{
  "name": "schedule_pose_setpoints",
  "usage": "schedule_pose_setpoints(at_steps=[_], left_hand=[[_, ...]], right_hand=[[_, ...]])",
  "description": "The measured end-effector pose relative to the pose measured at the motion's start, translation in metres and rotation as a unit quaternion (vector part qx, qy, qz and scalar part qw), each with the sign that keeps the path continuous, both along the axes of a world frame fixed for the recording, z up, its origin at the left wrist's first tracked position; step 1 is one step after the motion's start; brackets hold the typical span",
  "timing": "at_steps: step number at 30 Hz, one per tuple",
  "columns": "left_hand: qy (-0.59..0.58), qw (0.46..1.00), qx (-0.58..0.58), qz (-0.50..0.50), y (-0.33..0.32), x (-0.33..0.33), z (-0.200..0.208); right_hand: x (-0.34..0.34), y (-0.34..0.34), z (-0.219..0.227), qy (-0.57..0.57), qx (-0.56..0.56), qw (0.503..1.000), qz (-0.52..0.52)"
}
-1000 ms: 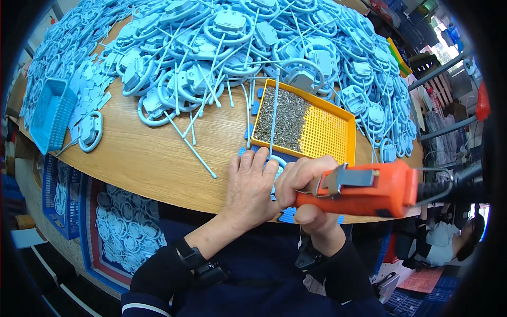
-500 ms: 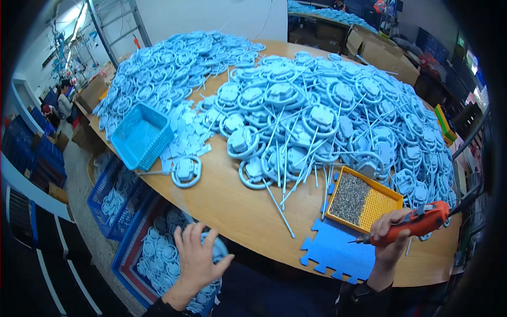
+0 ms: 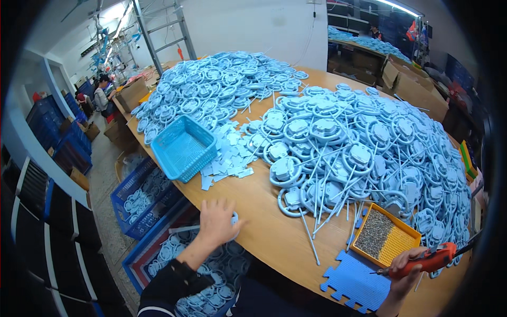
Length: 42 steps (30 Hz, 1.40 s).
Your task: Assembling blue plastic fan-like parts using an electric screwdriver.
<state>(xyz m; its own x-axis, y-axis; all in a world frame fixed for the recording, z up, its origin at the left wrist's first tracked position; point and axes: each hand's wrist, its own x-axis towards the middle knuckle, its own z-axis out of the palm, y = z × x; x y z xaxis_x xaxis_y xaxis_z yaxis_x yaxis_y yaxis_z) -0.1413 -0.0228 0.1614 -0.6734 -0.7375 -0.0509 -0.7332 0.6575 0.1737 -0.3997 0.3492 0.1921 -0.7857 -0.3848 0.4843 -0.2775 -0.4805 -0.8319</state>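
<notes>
At the table's near edge my left hand (image 3: 215, 221) curls over a light-blue ring-shaped plastic part (image 3: 235, 217), its fingers slightly blurred. Most of the part is hidden under the palm; a pale bar (image 3: 184, 229), seemingly its handle, sticks out to the left. On the right, my right hand (image 3: 405, 268) is wrapped around an orange-red electric screwdriver (image 3: 425, 262), whose bit points left above a blue foam mat (image 3: 355, 280). Just beyond that hand lies a yellow tray (image 3: 402, 244) with many small metal screws (image 3: 374, 236).
Big heaps of light-blue ring parts with stems (image 3: 338, 153) cover the wooden table (image 3: 264, 211). Left of them are a blue basket (image 3: 185, 150) and thin pale-blue pieces (image 3: 227, 156). Below the edge stand crates of parts (image 3: 211, 290). A person (image 3: 103, 98) is far left.
My left hand has moved up to the table edge, and the single ring part lying near the basket has left its spot. My right hand keeps the screwdriver. The whole view has shifted.
</notes>
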Motion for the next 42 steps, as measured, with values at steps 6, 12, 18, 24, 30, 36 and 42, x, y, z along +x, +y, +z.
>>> schedule_pose_setpoints(at_steps=[6,12,18,24,30,36,42], left_hand=[[0.036,0.983,0.034,0.177,-0.102,-0.021,-0.044],[0.023,0.970,0.027,0.239,-0.145,-0.095,-0.048],[0.023,0.955,0.103,0.276,-0.192,-0.117,-0.043],[0.200,0.980,-0.011,0.013,-0.124,-0.130,-0.014],[0.272,0.880,-0.113,-0.373,0.029,-0.276,0.062],[0.050,0.912,-0.109,-0.391,0.047,-0.325,0.052],[0.066,0.883,-0.139,-0.444,0.022,-0.282,0.046]], right_hand=[[0.003,-0.024,0.004,0.015,0.002,0.999,0.033],[0.013,-0.033,0.002,-0.003,-0.001,1.000,0.015],[0.008,-0.022,0.004,-0.002,0.025,1.000,0.003],[-0.008,-0.016,0.012,-0.009,0.027,1.000,0.004],[-0.016,-0.014,0.005,-0.064,-0.044,0.995,0.059],[-0.015,0.013,0.007,-0.028,-0.012,0.997,0.075],[-0.031,0.063,0.003,-0.056,-0.056,0.996,0.028]])
